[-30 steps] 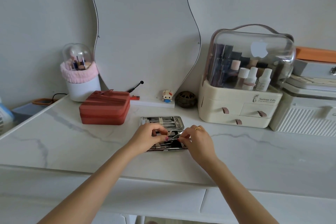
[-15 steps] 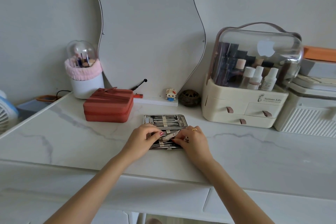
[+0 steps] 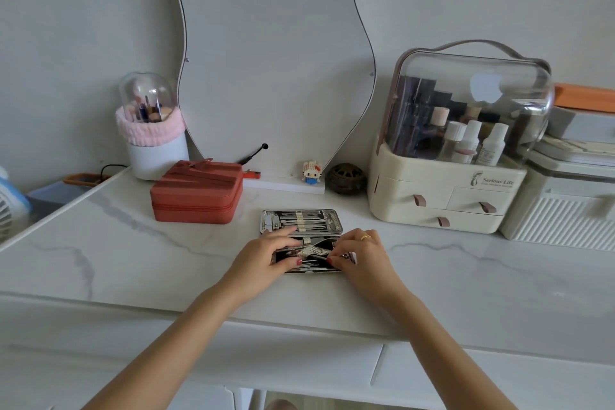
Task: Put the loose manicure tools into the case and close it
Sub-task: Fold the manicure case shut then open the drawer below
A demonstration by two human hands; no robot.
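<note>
Both hands work over the open manicure case (image 3: 301,223) lying flat on the marble desk (image 3: 133,253).

A red zipped box (image 3: 197,191) sits well to the left. The left hand (image 3: 263,258) rests on the case's near half, fingers bent, a fingertip against the patterned strap (image 3: 307,251). The right hand (image 3: 361,260), wearing a ring, appears to pinch a thin metal tool (image 3: 317,255) at that strap, though the grip is partly hidden. The far half holds tools in a row. A cream organiser (image 3: 442,190) stands to the right.
</note>
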